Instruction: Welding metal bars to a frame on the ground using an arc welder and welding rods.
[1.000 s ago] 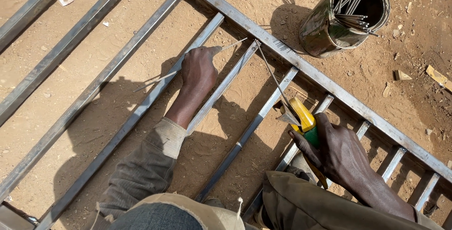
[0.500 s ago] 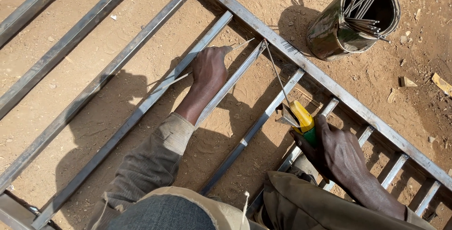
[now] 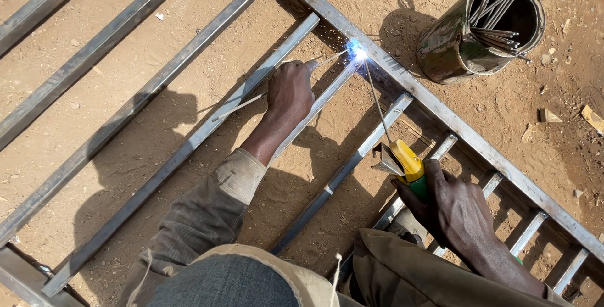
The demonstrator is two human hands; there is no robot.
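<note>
Nearest the camera, a grey-trousered knee and 2 olive-brown sleeves fill the bottom edge. Right hand (image 3: 462, 216) is wrapped tight around the yellow-and-green electrode holder (image 3: 410, 167), its metal clamp lever jutting out to the left. From that holder a thin welding rod (image 3: 376, 100) runs up and away, slanting slightly left, tip buried in a bright blue-white arc (image 3: 357, 50) with small sparks around it. The arc sits right where a slim bar (image 3: 327, 96) meets the long rail (image 3: 440, 109) of the steel frame lying flat on the sandy ground (image 3: 189, 106). Left hand (image 3: 289, 93) is further out, closed over that same bar, and it pinches a second thin rod (image 3: 251, 99) that lies across the gap, its far end pointing at the arc. Shadows of both arms fall dark on the dirt between the bars. Beyond the rail, upper right, a dented metal can (image 3: 462, 39) stands on the ground, a bundle of spare rods (image 3: 500, 5) sticking out of its mouth. Far left, 2 more long frame members (image 3: 94, 49) run diagonally up the picture
</note>
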